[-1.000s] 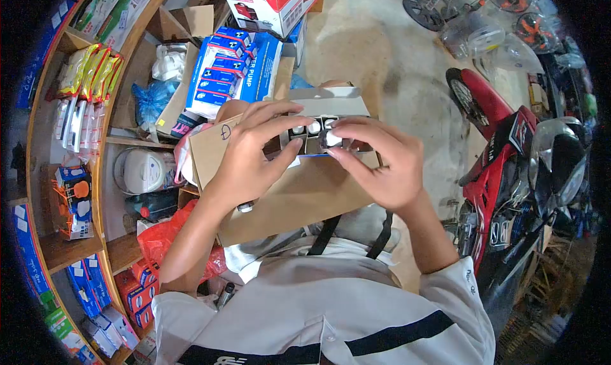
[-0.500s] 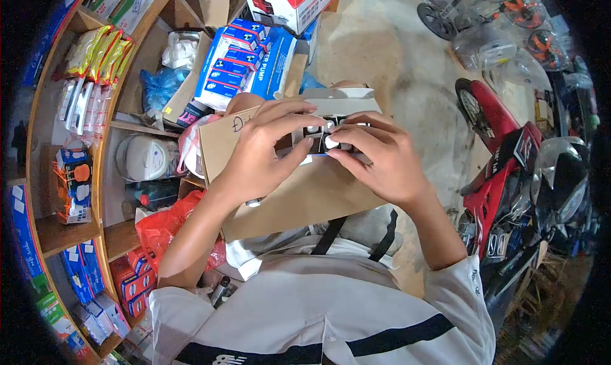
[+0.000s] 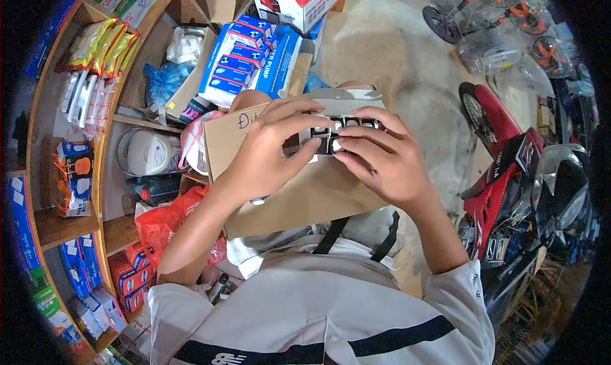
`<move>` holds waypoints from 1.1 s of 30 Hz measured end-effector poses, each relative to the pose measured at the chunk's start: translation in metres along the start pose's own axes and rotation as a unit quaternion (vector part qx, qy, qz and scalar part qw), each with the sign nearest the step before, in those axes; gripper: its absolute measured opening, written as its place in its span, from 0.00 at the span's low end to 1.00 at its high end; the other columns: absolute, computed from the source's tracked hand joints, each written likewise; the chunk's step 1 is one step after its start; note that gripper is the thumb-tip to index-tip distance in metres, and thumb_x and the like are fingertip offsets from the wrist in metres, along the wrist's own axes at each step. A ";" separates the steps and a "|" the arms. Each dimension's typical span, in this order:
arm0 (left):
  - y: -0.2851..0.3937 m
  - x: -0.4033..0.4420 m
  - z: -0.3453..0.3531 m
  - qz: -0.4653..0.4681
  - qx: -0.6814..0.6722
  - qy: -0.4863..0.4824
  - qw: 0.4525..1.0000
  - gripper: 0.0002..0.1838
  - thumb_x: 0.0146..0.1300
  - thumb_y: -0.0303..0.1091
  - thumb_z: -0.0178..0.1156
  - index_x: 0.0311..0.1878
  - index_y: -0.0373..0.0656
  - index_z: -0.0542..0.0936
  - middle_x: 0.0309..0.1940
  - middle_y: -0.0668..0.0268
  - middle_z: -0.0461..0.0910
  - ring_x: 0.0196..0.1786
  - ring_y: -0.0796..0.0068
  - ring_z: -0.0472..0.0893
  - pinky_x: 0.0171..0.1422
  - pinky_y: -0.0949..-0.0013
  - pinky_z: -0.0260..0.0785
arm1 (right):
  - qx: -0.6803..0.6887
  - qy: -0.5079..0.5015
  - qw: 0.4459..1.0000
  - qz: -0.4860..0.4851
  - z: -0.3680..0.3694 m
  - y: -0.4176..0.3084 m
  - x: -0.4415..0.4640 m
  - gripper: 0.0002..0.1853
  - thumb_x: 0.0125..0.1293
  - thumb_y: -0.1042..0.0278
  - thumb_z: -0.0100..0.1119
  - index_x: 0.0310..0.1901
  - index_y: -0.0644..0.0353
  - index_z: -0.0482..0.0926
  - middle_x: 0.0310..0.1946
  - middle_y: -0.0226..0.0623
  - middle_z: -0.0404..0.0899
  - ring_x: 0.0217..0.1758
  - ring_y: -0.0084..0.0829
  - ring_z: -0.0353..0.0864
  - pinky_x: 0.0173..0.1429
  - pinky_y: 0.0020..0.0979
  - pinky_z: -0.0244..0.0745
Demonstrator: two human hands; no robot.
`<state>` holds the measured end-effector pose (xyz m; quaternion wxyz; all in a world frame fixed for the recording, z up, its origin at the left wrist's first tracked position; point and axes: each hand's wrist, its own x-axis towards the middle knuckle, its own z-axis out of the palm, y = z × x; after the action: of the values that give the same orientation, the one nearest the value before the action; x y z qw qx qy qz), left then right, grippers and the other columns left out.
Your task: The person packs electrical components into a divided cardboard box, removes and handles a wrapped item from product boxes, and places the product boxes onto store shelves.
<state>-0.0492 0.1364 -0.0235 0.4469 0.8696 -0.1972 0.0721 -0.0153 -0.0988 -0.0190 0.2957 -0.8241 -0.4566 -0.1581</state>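
Observation:
A small open carton [image 3: 350, 95] rests on a brown cardboard box [image 3: 305, 203] across my lap. Inside it are dark compartments holding several small white-topped pieces [image 3: 319, 129]; their exact kind is unclear. My left hand [image 3: 270, 152] curls around the carton's left end, thumb on the near side and fingers along the far side. With thumb and fingers closed together, my right hand [image 3: 382, 155] pinches another white-topped piece [image 3: 336, 145] in the front row. That piece is mostly hidden by the fingers.
Shelves of packaged goods [image 3: 83, 212] line the left side. Blue-and-white boxes [image 3: 235, 59] and a red-and-white box [image 3: 299, 5] stand ahead. To the right is a red motorbike [image 3: 493, 187], with plastic-wrapped wheeled items [image 3: 503, 21] beyond. A red plastic bag [image 3: 172, 218] lies by my left arm.
The white-topped piece in my right hand sits lower in the carton, and the right fingers spread further over the compartments. My left hand stays about the same. The view has shifted slightly.

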 end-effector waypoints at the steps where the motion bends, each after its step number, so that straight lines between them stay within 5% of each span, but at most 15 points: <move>1: 0.000 0.000 0.000 0.000 0.001 0.002 1.000 0.19 0.59 0.20 0.67 0.54 0.42 0.87 0.60 0.54 0.84 0.64 0.54 0.81 0.70 0.55 0.70 | -0.004 -0.002 1.000 -0.001 -0.001 -0.002 0.000 0.14 0.51 0.70 0.80 0.40 0.57 0.88 0.47 0.31 0.88 0.59 0.41 0.83 0.55 0.41 0.78; 9: 0.003 0.003 0.001 -0.002 0.004 0.001 1.000 0.18 0.58 0.21 0.69 0.53 0.41 0.87 0.58 0.54 0.84 0.62 0.55 0.82 0.69 0.56 0.71 | -0.021 -0.006 1.000 0.014 0.003 -0.008 -0.003 0.16 0.51 0.71 0.79 0.42 0.59 0.86 0.50 0.33 0.86 0.59 0.44 0.82 0.56 0.41 0.78; 17: 0.016 0.015 0.002 0.013 0.064 0.030 0.997 0.16 0.53 0.25 0.72 0.47 0.40 0.87 0.48 0.54 0.86 0.51 0.49 0.82 0.59 0.53 0.74 | 0.022 0.011 0.999 0.024 0.005 -0.004 -0.001 0.15 0.55 0.67 0.76 0.42 0.61 0.85 0.52 0.38 0.82 0.60 0.46 0.77 0.63 0.45 0.77; 33: 0.013 0.006 0.004 -0.024 0.019 0.016 0.999 0.19 0.56 0.21 0.70 0.52 0.43 0.87 0.58 0.54 0.85 0.63 0.53 0.82 0.68 0.55 0.71 | -0.036 -0.049 0.998 0.031 0.000 -0.005 -0.005 0.16 0.58 0.58 0.75 0.43 0.58 0.87 0.58 0.38 0.77 0.67 0.48 0.70 0.67 0.48 0.71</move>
<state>-0.0498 0.1244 -0.0143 0.4347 0.8813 -0.1676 0.0791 -0.0221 -0.1003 -0.0203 0.2480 -0.8548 -0.4385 -0.1246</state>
